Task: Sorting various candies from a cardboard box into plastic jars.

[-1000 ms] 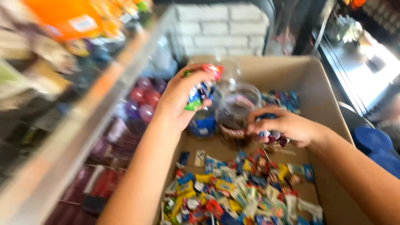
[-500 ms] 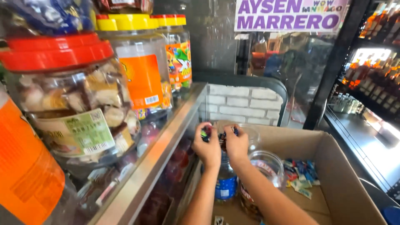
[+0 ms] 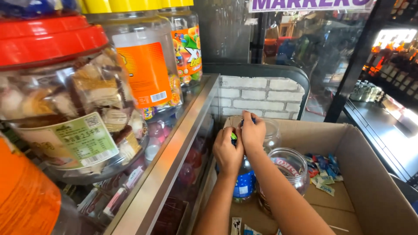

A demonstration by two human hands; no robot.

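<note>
Both my hands are raised together over the back left corner of a cardboard box (image 3: pixel 370 174). My left hand (image 3: pixel 227 153) is closed around a few small wrapped candies, a bit of green and blue wrapper showing between the fingers. My right hand (image 3: pixel 253 130) presses against it from the right, fingertips pinching at the same candies. Below the hands stand a clear plastic jar with a blue label (image 3: pixel 244 182) and an open clear jar (image 3: pixel 287 169). Loose blue wrapped candies (image 3: pixel 322 167) lie on the box floor to the right.
A metal counter edge (image 3: pixel 174 152) runs along the left, over a glass display with round sweets. On the counter stand big candy jars: a red-lidded one (image 3: pixel 61 100) and yellow-lidded ones (image 3: pixel 143 65). A white brick wall panel (image 3: pixel 261 98) is behind the box. A dark shelf is right.
My view has risen from the box's candy pile to the counter jars. My hands came together, the right one joining the left on the candies, and have lifted toward the box's back corner.
</note>
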